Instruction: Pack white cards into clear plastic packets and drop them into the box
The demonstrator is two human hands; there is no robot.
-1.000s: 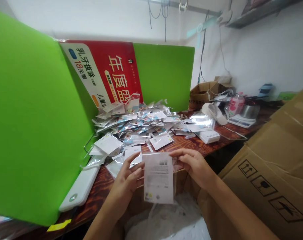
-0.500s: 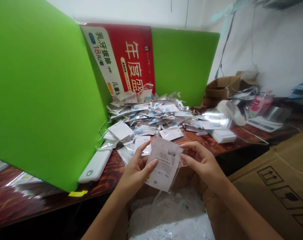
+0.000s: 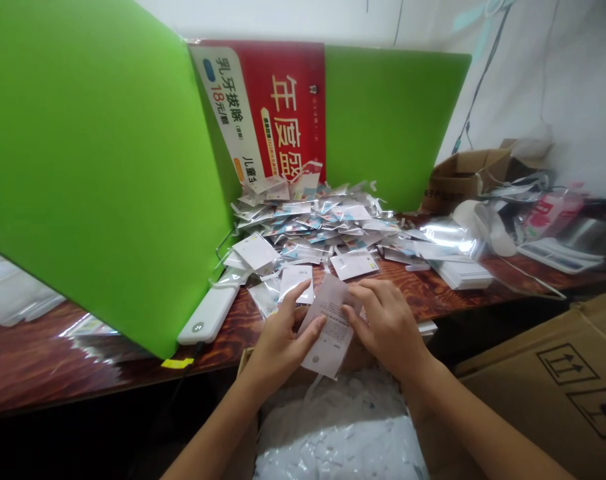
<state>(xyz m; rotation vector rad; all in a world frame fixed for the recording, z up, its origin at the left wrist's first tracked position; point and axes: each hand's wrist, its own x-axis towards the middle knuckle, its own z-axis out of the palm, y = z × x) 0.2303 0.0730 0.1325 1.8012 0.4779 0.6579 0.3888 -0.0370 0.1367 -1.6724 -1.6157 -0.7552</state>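
Note:
Between my two hands is a printed card in a clear plastic sleeve (image 3: 327, 333), its text side facing me. My left hand (image 3: 285, 337) pinches it at the left edge, thumb across the front. At the upper right edge, the fingers and thumb of my right hand (image 3: 383, 323) close on the same sleeve. Below the hands, an open cardboard box holds many small white plastic packets (image 3: 337, 427). Beyond the card, a heap of sleeved cards (image 3: 323, 223) lies on the dark red wooden table (image 3: 107, 360).
Green boards (image 3: 387, 120) with a red poster (image 3: 283, 100) stand behind the heap. A white power-bank-like device (image 3: 210, 317) lies at left. A stack of white cards (image 3: 465, 273), a small white scale (image 3: 557, 253) and a brown carton (image 3: 465, 177) are at right. A large cardboard box (image 3: 547, 333) stands near right.
My right hand has moved inward over the sleeve's upper right edge, covering more of it. The sleeve is turned slightly. The view has shifted, so the surroundings appear further right.

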